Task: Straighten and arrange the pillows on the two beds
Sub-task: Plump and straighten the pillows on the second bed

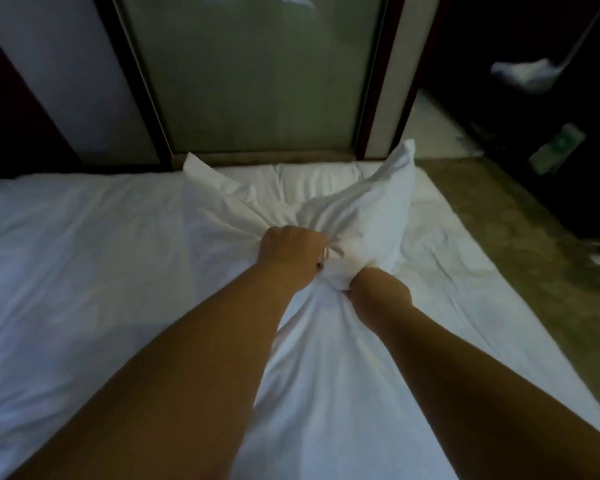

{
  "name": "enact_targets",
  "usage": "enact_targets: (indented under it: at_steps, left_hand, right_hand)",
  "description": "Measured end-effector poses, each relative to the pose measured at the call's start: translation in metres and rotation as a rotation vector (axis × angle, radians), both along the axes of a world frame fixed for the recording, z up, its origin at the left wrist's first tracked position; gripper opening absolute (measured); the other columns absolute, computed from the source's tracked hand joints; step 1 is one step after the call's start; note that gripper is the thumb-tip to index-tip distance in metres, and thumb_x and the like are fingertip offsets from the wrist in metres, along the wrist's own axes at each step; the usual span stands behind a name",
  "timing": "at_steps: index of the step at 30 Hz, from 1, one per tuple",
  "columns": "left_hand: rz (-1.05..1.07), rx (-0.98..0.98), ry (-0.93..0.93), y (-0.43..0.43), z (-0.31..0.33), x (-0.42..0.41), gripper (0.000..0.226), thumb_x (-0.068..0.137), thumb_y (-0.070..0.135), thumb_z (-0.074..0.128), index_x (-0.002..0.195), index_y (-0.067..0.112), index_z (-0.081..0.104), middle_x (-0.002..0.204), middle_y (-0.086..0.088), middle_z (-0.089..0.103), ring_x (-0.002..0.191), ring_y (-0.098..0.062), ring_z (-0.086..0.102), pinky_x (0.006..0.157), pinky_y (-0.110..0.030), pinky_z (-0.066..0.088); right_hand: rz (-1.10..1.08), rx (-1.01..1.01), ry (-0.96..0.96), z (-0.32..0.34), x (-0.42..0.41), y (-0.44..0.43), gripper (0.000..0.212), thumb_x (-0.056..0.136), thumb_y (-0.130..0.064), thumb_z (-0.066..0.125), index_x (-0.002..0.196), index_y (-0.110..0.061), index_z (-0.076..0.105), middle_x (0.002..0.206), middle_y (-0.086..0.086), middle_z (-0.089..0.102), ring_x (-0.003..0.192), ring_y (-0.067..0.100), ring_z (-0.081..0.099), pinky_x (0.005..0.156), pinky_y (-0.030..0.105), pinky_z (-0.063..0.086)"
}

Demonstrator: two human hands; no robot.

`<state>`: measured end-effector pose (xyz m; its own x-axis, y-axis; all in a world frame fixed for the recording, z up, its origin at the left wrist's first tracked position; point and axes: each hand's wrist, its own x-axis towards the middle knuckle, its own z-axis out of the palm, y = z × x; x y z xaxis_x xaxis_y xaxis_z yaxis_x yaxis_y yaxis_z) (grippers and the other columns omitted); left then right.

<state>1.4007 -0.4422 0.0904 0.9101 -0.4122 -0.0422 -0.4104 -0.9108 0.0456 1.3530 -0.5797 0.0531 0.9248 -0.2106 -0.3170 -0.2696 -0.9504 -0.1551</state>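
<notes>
A white pillow (357, 202) lies on the white bed (84, 254) near its far right corner. Its two far corners stick up while its near middle is bunched. My left hand (290, 252) is closed in a fist on the gathered fabric at the pillow's near edge. My right hand (378, 289) grips the same bunch just to the right, its fingers buried in the cloth. A second white pillow (312, 174) lies flat behind it against the headboard ledge.
A frosted glass panel (257, 74) in a dark frame stands behind the bed. Patterned floor (534, 237) runs along the bed's right side. Dark furniture (534, 98) with a white cloth on it stands at the right.
</notes>
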Motion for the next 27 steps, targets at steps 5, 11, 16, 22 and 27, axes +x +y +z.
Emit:
enact_targets:
  at_steps: [5, 11, 16, 22, 27]
  left_hand:
    - [-0.008, 0.049, -0.229, -0.001, 0.128, -0.090, 0.027, 0.095, 0.032, 0.053, 0.121, 0.030, 0.061, 0.116, -0.003, 0.066, 0.107, -0.026, 0.061, 0.090, -0.036, 0.044]
    - [0.100, 0.078, -0.326, -0.003, 0.192, -0.212, 0.022, 0.093, 0.027, 0.053, 0.112, 0.027, 0.064, 0.115, -0.004, 0.066, 0.108, -0.028, 0.061, 0.087, -0.036, 0.044]
    - [0.162, 0.148, -0.186, -0.002, 0.157, -0.269, 0.027, 0.096, 0.020, 0.048, 0.118, 0.026, 0.062, 0.122, -0.004, 0.064, 0.114, -0.029, 0.060, 0.092, -0.039, 0.046]
    - [0.161, 0.062, -0.006, -0.003, 0.099, -0.286, 0.037, 0.102, 0.028, 0.037, 0.135, 0.026, 0.052, 0.144, -0.004, 0.049, 0.132, -0.028, 0.046, 0.112, -0.037, 0.032]
    - [0.044, 0.183, -0.020, -0.012, 0.109, -0.276, 0.042, 0.102, 0.026, 0.038, 0.143, 0.023, 0.042, 0.149, -0.005, 0.042, 0.135, -0.029, 0.042, 0.113, -0.043, 0.030]
  right_hand:
    - [0.172, -0.029, -0.097, 0.118, -0.069, -0.009, 0.036, 0.100, -0.028, 0.042, 0.131, -0.014, 0.052, 0.134, 0.008, 0.056, 0.123, 0.026, 0.054, 0.100, 0.034, 0.042]
    - [0.488, 0.027, -0.222, 0.215, -0.162, -0.021, 0.060, 0.094, -0.048, 0.045, 0.147, -0.023, 0.034, 0.154, -0.001, 0.033, 0.139, 0.021, 0.035, 0.114, 0.031, 0.026]
    - [0.639, -0.043, -0.312, 0.210, -0.220, -0.030, 0.044, 0.093, -0.050, 0.048, 0.113, -0.015, 0.064, 0.114, 0.004, 0.065, 0.109, 0.019, 0.060, 0.089, 0.023, 0.040]
    - [0.657, -0.080, -0.372, 0.205, -0.237, -0.033, 0.042, 0.094, -0.043, 0.047, 0.122, -0.013, 0.057, 0.128, 0.005, 0.056, 0.116, 0.022, 0.053, 0.097, 0.030, 0.042]
    - [0.612, -0.085, -0.558, 0.209, -0.233, -0.027, 0.055, 0.087, -0.038, 0.059, 0.134, -0.015, 0.041, 0.133, 0.008, 0.051, 0.119, 0.027, 0.051, 0.093, 0.037, 0.047]
